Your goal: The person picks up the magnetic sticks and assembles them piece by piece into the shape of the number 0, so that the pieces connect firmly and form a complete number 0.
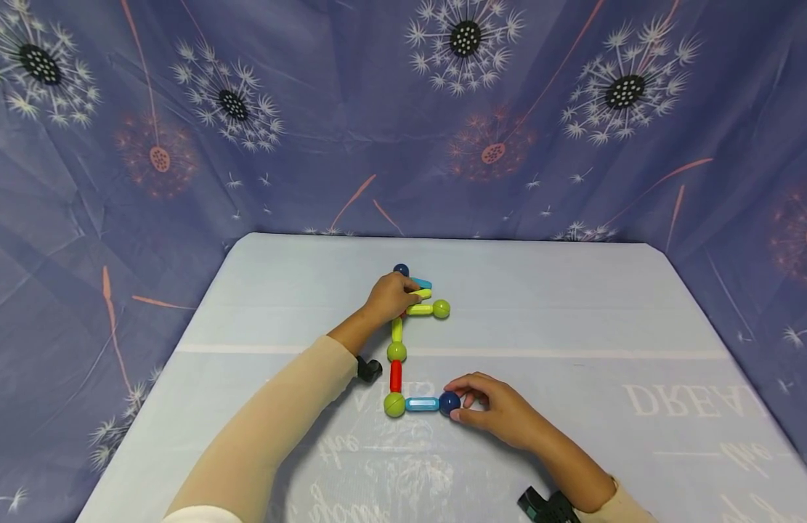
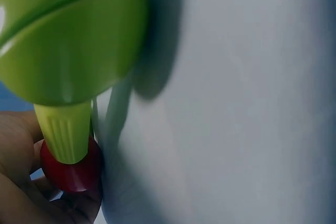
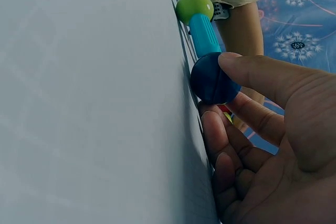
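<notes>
Head view: right hand [image 1: 501, 414] pinches blue ball [image 1: 449, 402] ending the left-running bar [image 1: 422, 404]; left hand [image 1: 391, 296] grips far rods [image 1: 421, 301].

Beige sleeves [image 1: 272, 414] cover both arms, with black wrist straps [image 1: 369, 370].

"DREA" upside down on tablecloth [image 1: 678, 401]

Wide bare desk [image 1: 573, 319] is seen to the right of the rod-and-ball chain [image 1: 396, 354], and more to its left. The middle is blocked by that chain. The desk's far and side edges are closed in by hanging patterned cloth [image 1: 351, 123].
</notes>
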Motion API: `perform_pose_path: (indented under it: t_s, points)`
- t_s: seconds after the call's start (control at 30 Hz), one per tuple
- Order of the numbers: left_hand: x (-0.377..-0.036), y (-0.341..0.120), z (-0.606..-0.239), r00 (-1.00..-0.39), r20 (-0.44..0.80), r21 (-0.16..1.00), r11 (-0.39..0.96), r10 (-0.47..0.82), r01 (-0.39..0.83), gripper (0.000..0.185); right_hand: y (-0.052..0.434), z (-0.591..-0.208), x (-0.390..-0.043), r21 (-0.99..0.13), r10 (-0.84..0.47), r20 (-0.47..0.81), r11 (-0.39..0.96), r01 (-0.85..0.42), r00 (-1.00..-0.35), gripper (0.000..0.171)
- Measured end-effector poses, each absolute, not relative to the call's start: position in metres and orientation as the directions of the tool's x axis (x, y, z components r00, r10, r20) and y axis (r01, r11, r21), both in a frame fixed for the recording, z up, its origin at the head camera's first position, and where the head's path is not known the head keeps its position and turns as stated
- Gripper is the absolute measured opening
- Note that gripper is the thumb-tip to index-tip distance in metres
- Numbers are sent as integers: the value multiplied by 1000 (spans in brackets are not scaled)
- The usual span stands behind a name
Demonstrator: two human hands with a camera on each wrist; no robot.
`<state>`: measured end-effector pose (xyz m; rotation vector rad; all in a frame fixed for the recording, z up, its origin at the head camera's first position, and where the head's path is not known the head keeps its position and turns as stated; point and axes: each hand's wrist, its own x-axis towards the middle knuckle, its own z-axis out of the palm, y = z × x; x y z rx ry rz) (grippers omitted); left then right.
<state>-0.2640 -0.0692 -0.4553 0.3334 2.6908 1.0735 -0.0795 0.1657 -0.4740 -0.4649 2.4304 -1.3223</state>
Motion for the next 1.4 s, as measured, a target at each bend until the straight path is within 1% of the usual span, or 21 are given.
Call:
perform_pose_path:
  t_s: [0.27,0.53,0.83,1.13,1.27,1.4]
  points:
    - [-262,-72,-456,-966,-51,674,722,255,155,27,166,-474,-79,-854,-448,-121,502,-137,-886,34]
    - [-260,-76,-445,-975,-50,738,666,216,110,28,166,-474,-79,-855,-447,-120,500,-136,-887,34]
    - [-252,-77,-427,-972,-80,814,578,220,64,33,167,-475,-78,-861,-452,-113,489,-140,-885,34]
    - [-237,-73,-416,-956,-148,905,424,252,-28,33,167,-475,-78,-859,-462,-101,488,-157,-881,34]
    - [-229,-71,-414,-945,-177,912,407,274,-53,34,167,-475,-78,-856,-455,-106,494,-152,-884,35]
    - [-222,-69,-415,-939,-179,915,400,293,-50,35,166,-474,-78,-853,-447,-114,502,-143,-887,35]
